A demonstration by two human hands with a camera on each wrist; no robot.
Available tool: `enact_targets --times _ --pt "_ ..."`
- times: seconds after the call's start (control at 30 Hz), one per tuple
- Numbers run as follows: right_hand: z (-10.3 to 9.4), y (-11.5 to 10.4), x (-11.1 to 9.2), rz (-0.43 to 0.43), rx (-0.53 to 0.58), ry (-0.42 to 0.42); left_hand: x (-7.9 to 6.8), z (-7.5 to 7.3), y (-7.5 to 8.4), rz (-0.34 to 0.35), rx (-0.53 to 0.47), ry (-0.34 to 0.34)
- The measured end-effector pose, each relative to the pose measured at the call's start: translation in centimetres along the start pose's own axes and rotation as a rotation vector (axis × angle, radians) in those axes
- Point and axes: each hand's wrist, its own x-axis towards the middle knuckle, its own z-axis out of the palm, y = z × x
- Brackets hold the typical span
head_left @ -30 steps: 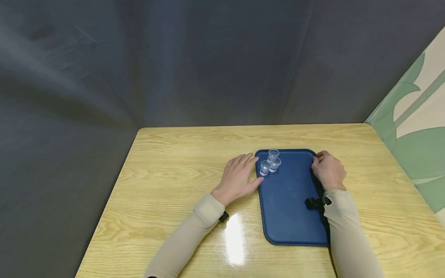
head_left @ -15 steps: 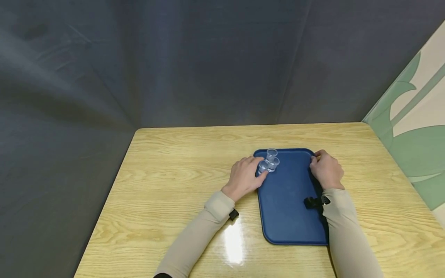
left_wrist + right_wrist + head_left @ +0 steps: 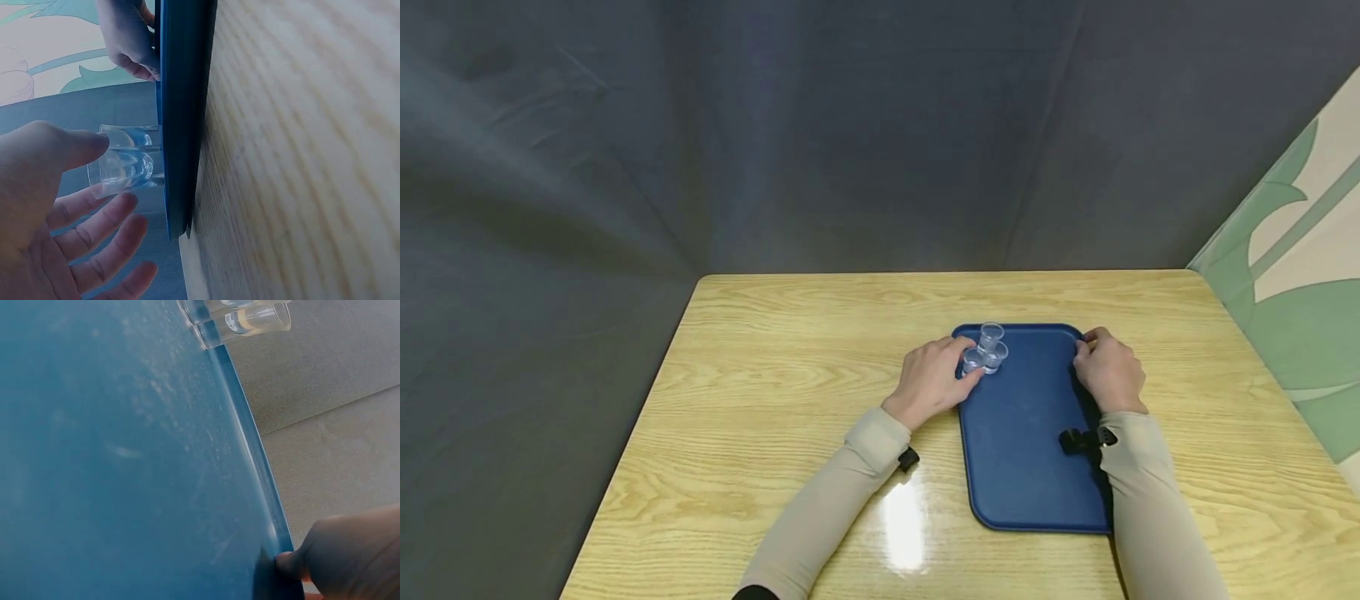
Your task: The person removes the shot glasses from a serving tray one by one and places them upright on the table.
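A blue tray lies on the wooden table, with three small clear shot glasses grouped at its far left corner. My left hand pinches the nearest shot glass between thumb and index finger. In the left wrist view, that shot glass stands on the tray, with the thumb at its rim and the other fingers loosely bent. At the far right corner, my right hand grips the tray rim; its thumb presses the rim in the right wrist view, the other fingers mostly hidden.
The wooden table extends left of the tray and to its right. A dark curtain hangs behind and along the left. At the right stands a wall with a green leaf pattern. Light reflects off the tabletop near the front.
My left hand has moved right from beside the tray, and its thumb and index finger have closed around the nearest shot glass. The right hand keeps its grip on the tray corner.
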Motion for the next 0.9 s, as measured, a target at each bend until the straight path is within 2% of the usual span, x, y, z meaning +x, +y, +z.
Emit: enact_targets --times 0.3,0.6,0.9 --pt "0.0 0.1 0.2 0.022 -0.006 -0.017 -0.4 -0.6 -0.1 -0.049 -0.07 -0.039" --pt "0.1 0.1 0.2 0.031 -0.007 -0.024 -1.0 -1.3 -0.4 -0.071 -0.102 -0.01" --pt "0.2 0.0 0.1 0.027 -0.003 -0.021 -2.2 -2.2 -1.5 -0.095 -0.201 0.029"
